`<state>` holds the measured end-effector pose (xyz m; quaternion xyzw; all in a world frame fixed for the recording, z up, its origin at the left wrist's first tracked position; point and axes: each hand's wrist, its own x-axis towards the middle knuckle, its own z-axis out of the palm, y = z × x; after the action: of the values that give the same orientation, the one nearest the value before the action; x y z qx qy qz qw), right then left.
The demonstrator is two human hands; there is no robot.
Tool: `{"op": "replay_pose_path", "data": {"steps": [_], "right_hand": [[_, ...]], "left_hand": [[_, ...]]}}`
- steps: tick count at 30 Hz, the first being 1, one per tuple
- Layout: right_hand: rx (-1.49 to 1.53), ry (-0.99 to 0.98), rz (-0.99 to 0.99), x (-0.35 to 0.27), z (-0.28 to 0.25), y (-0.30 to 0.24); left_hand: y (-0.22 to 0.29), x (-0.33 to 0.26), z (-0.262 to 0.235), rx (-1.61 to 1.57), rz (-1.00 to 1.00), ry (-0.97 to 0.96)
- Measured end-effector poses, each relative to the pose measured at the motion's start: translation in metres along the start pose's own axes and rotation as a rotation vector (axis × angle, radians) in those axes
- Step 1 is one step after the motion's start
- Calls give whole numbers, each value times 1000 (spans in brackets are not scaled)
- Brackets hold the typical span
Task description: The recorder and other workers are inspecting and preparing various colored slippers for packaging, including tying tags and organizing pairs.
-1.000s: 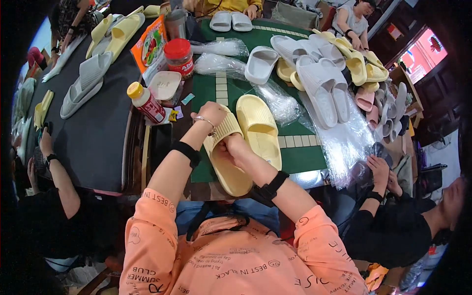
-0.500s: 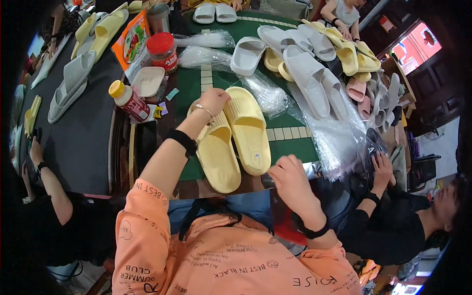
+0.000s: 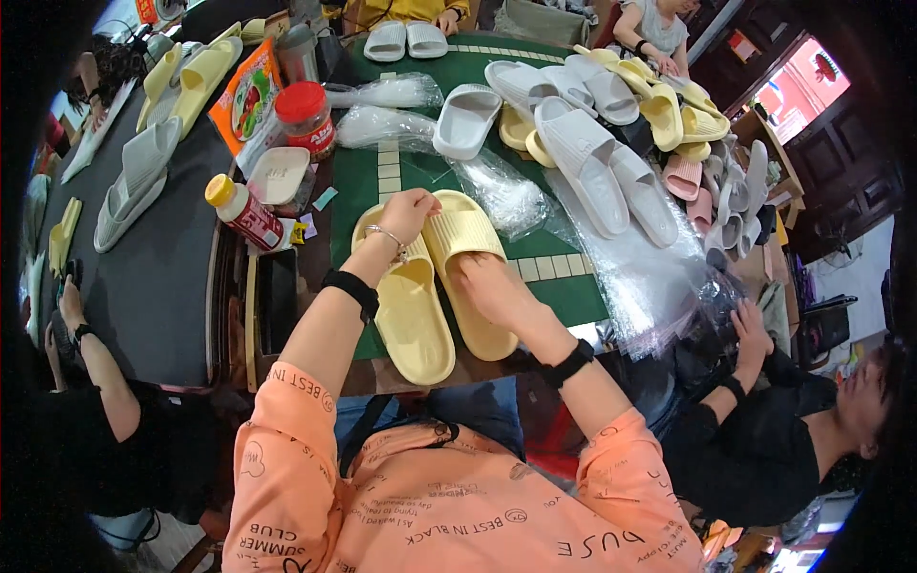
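Observation:
A pair of pale yellow slippers lies side by side in front of me, toes pointing away. My left hand (image 3: 405,220) reaches across the left slipper (image 3: 415,329), its closed fingers at the inner edge of the right slipper's ribbed strap. Over the right slipper (image 3: 489,336) is my right hand (image 3: 492,289), fingers at the strap opening; the fingertips are hidden there. A silver bracelet circles my left wrist, and both forearms wear black bands.
Grey slippers (image 3: 583,158) and clear plastic bags (image 3: 621,286) cover the right side. Left of the pair stand a red-lidded jar (image 3: 304,119), a yellow-capped bottle (image 3: 245,210) and a white-lidded tub (image 3: 279,175). A co-worker's hand (image 3: 751,329) is near the bags.
My right hand has moved left and forward from beside the right slipper to its strap opening. The left hand keeps its place at the straps. The view has shifted slightly.

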<state>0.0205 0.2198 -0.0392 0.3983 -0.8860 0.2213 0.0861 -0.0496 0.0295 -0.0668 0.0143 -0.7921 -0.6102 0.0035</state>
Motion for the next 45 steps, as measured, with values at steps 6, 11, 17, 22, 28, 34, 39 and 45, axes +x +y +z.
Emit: {"op": "replay_pose_path", "data": {"steps": [6, 11, 17, 22, 28, 34, 39, 45], "right_hand": [[-37, -143, 39, 13, 17, 15], [-84, -180, 77, 18, 29, 15], [81, -168, 192, 31, -51, -32], [350, 246, 311, 101, -1, 5], [923, 218, 475, 106, 42, 20], [1186, 412, 517, 99, 34, 7], [976, 435, 442, 98, 34, 7], [943, 382, 418, 96, 35, 7]], "left_hand": [[17, 3, -1, 147, -86, -155], [19, 12, 1, 66, -126, -232], [43, -15, -7, -251, -149, -32], [21, -19, -12, -501, -29, 23], [17, -24, -8, -617, 54, 66], [8, -30, -10, -646, 45, 251], [10, -29, -9, -805, -2, 172], [9, -28, -8, -821, 8, 184]]}}
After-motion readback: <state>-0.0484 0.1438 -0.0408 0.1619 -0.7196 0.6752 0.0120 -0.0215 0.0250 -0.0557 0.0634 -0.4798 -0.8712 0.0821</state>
